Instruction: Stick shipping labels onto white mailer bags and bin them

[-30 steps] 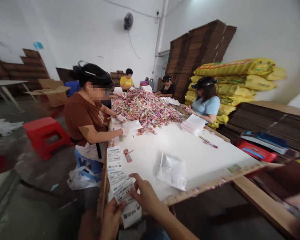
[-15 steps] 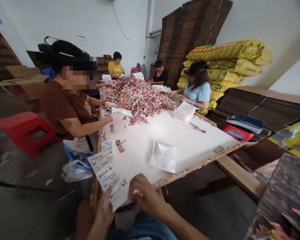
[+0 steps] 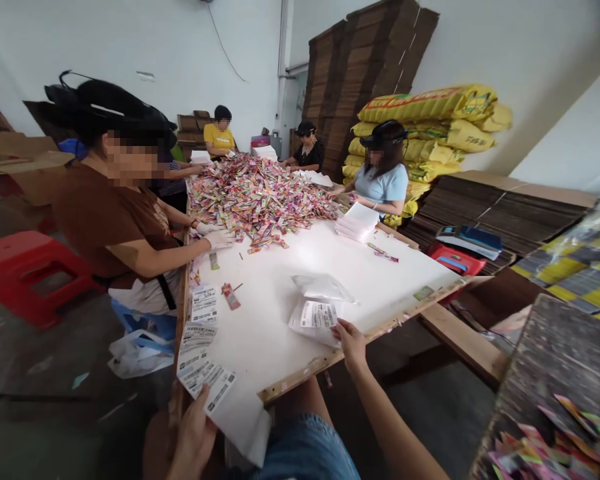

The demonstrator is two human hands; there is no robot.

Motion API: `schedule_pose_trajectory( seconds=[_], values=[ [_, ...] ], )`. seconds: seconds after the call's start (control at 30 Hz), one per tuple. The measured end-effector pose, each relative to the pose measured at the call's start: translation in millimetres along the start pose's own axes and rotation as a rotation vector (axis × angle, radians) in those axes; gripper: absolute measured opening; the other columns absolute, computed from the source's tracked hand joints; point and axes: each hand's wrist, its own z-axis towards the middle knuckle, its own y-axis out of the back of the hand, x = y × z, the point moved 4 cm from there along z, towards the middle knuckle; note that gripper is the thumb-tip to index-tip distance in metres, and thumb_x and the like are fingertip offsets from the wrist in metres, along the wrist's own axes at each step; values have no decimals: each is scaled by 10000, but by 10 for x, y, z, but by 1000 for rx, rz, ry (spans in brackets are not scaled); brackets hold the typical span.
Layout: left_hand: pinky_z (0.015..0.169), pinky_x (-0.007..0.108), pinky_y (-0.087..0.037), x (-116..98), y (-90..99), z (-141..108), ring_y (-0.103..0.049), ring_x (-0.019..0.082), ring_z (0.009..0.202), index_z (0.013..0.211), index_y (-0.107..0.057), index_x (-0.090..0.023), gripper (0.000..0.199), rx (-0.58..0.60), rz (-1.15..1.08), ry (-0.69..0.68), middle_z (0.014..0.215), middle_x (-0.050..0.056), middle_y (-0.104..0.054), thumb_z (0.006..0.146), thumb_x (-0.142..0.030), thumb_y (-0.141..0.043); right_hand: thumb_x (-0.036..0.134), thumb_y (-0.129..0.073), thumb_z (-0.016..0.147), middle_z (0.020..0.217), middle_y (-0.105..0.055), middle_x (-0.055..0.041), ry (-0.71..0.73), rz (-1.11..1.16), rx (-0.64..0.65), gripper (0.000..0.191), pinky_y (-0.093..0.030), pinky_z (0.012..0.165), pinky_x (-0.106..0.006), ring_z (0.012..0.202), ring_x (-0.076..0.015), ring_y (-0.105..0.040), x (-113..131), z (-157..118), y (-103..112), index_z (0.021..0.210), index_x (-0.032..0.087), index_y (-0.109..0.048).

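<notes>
The right hand [image 3: 351,341] pinches a printed label [image 3: 319,315] over plastic packets [image 3: 324,288] on a white table [image 3: 265,313] as the left hand [image 3: 196,427] grips a strip of barcode labels [image 3: 207,381].

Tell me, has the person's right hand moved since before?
Yes: the right hand moved rightward along the table edge, away from the label strip.

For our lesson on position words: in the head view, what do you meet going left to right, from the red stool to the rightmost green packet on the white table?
Red plastic stool → blue plastic stool → left hand → red packet → single printed label → right hand → green packet.
</notes>
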Motion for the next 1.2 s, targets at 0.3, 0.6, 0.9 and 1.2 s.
schedule_pose_trajectory(
  seconds=[0.3,0.6,0.9,1.2],
  values=[
    [810,375,-583,-30,-27,-34,-710,277,881,1388,-424,-80,547,7,50,69,763,93,-760,857,-126,-548,431,-481,763,982,-706,-172,36,-236,55,567,-537,820,-381,870,-270,-686,121,-38,37,1155,40,-605],
    [855,426,-565,24,5,59,-690,295,953,1359,-455,-69,535,56,103,52,809,115,-762,845,-159,-573,291,-337,932,1272,-542,-260,365,-1037,-44,464,-331,1043,-442,1202,-339,-496,663,-200,-411,1230,19,-567],
    [879,411,-564,-14,52,33,-643,294,1063,1402,-433,-272,665,50,62,12,1027,69,-748,787,-104,-619,615,-523,774,1545,14,-309,163,-1230,-86,1048,32,1052,-681,1412,-471,49,318,37,-1071,1481,-54,-135],
    [901,436,-550,81,73,73,-653,298,1042,1353,-457,-55,546,100,41,63,929,151,-754,833,-146,-595,676,-624,685,1529,-179,-296,148,-1158,216,1119,-293,1015,-556,1308,-462,-350,180,-655,-907,1503,51,-185]
  ],
)
